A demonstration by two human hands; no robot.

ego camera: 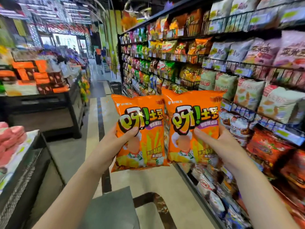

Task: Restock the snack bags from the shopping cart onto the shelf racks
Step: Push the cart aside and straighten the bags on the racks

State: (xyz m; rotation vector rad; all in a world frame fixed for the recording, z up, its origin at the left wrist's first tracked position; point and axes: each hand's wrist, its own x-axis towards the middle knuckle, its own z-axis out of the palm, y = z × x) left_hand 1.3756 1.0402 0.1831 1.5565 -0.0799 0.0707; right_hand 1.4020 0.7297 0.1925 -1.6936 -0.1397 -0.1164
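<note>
shelf racks (247,68) run down my right, and i'm holding one orange snack bag (148,113) in my left hand (118,139), its twin (194,113) in my right hand (219,142), upright over the aisle, labels toward me, fingers (132,130) pinching each bag low, probably to match their slot.

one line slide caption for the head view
Left hand holds the left orange bag, right hand the right orange bag, beside full shelf racks.
</note>
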